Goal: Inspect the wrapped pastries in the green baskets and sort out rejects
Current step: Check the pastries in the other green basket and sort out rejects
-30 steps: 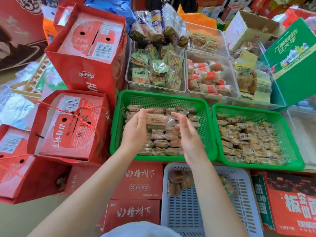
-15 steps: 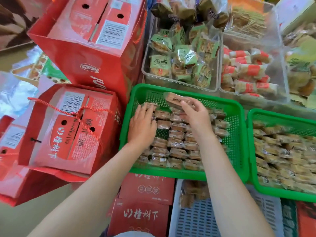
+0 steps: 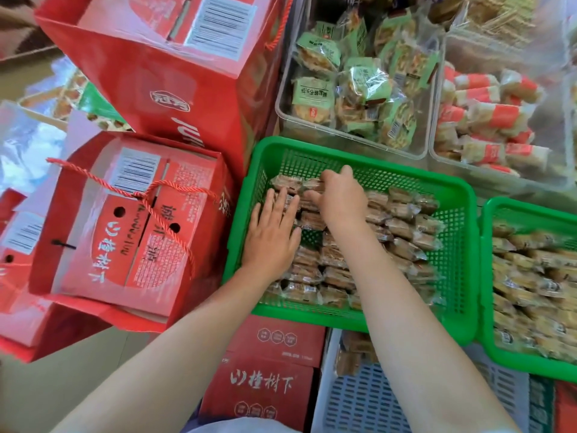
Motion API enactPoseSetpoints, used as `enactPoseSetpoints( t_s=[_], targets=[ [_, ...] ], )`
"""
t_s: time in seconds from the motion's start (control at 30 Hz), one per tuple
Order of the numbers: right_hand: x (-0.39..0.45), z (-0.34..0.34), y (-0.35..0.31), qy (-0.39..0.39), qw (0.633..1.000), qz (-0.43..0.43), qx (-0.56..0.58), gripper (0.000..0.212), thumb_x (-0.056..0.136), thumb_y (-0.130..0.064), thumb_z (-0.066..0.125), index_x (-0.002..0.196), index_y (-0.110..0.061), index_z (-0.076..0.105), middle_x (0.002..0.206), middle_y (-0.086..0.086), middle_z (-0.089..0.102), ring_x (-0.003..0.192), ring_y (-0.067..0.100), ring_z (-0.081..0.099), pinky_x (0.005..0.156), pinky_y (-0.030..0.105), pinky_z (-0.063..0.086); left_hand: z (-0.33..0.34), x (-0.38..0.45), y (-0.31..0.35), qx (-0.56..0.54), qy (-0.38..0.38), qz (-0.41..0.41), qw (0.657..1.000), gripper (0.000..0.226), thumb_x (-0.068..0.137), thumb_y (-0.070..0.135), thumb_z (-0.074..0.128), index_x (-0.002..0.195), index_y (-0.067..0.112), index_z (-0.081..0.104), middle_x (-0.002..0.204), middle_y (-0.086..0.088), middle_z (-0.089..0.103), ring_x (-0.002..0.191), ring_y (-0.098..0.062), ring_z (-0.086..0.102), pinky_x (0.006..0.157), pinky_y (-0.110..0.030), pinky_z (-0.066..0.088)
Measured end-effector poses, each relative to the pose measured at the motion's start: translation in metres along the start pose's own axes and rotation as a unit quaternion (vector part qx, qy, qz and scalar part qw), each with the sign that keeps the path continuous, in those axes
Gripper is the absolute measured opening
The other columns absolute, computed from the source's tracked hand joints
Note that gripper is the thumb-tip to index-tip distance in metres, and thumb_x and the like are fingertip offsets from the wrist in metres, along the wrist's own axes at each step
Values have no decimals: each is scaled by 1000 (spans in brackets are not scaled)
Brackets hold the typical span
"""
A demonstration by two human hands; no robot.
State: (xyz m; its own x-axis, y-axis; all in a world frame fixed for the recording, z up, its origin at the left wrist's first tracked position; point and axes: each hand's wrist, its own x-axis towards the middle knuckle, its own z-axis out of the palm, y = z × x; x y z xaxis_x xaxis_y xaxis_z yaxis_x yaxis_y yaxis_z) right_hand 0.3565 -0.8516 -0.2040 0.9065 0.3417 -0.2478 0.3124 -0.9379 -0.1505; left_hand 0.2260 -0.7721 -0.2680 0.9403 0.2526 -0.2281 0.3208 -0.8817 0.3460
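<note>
Since half a second ago, the right hand (image 3: 340,198) has lowered the wrapped pastry it held above the basket down into the far-left corner of the left green basket (image 3: 452,245); the left hand (image 3: 271,239) has stayed flat on the pile. Left hand: fingers straight and spread, palm down, pressing the wrapped pastries (image 3: 399,229) along the basket's left wall, gripping nothing. Right hand: fingers curled downward onto a pastry (image 3: 287,182) at the far-left corner; the fingertips are hidden, so whether it is pinched cannot be told. Pastries are brown, oblong, each in clear film with crimped ends, lying in rough rows across the basket floor, with bare mesh showing along the far and right walls. A second green basket (image 3: 487,276), touching the first's right wall, holds paler wrapped pastries.
</note>
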Motion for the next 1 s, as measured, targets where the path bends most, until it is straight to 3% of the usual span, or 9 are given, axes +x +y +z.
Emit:
enactPoseSetpoints(
  t_s=[0.1, 0.2, 0.27, 0.37, 0.5, 0.63, 0.7, 0.87, 1.0],
  targets=[
    [1, 1, 2, 20, 997, -19, -71, 38, 93, -36, 68, 121, -14, 57, 117, 11, 57, 113, 32, 52, 82, 41, 47, 0, 0, 1, 2, 0, -1, 1000, 64, 107, 40, 28, 160, 23, -2, 168, -2, -12, 154, -23, -14, 123, -42, -7],
    [0, 2, 3, 77, 994, -60, -58, 27, 93, -7, 60, 120, -11, 59, 113, 12, 57, 108, 33, 50, 81, 41, 45, 2, 1, 2, 10, 0, -4, 1000, 64, 107, 40, 26, 160, 23, -5, 167, -2, -14, 154, -23, -16, 123, -41, -9],
    [0, 7, 3, 66, 991, -108, -42, 26, 92, 0, 57, 116, -8, 63, 110, 12, 57, 106, 32, 49, 82, 40, 46, 3, 2, 1, 5, 3, -4, 1000, 63, 107, 40, 26, 160, 23, -4, 167, -3, -14, 154, -23, -15, 123, -42, -9],
    [-2, 10, 1, 20, 988, -131, -75, 28, 93, -1, 55, 117, -9, 65, 115, 9, 59, 112, 31, 48, 88, 40, 44, 2, 2, 1, 0, 14, 1, 1000, 63, 106, 38, 27, 161, 22, 0, 168, -3, -12, 154, -23, -13, 124, -43, -5],
    [-3, 0, -12, 0, 985, -77, -157, 20, 95, -10, 53, 109, -9, 67, 118, 12, 60, 118, 33, 48, 95, 42, 40, 2, 1, 2, 0, 4, -5, 1000, 63, 107, 39, 25, 160, 21, -4, 167, -4, -16, 154, -24, -17, 125, -43, -5],
    [7, 2, -29, 29, 988, -148, -41, 23, 89, 5, 55, 110, -2, 62, 111, 16, 57, 109, 34, 49, 84, 38, 42, 2, 2, 1, 2, 3, -7, 1000, 65, 106, 38, 27, 160, 15, -1, 167, -9, -15, 153, -26, -18, 125, -44, -6],
    [11, 6, -34, 8, 985, -173, -15, 24, 87, 7, 58, 108, -2, 60, 106, 16, 56, 105, 34, 50, 77, 36, 39, 2, 2, 2, 5, 3, -5, 1000, 66, 106, 39, 28, 160, 12, 1, 167, -11, -14, 153, -27, -18, 125, -44, -6],
    [19, 10, -34, -40, 985, -162, -42, 21, 90, -2, 63, 111, -2, 59, 113, 16, 56, 112, 34, 49, 87, 38, 43, 1, 0, 3, 1, 3, -12, 1000, 69, 106, 40, 29, 159, 8, 0, 166, -14, -17, 153, -27, -20, 124, -42, -10],
    [27, 1, -33, -80, 979, -174, -68, 33, 90, -6, 65, 123, -3, 59, 119, 17, 55, 117, 36, 51, 93, 42, 46, 1, -1, 3, -5, 4, -9, 1000, 69, 106, 40, 28, 159, 6, 1, 166, -14, -17, 152, -27, -21, 125, -43, -9]
  ],
)
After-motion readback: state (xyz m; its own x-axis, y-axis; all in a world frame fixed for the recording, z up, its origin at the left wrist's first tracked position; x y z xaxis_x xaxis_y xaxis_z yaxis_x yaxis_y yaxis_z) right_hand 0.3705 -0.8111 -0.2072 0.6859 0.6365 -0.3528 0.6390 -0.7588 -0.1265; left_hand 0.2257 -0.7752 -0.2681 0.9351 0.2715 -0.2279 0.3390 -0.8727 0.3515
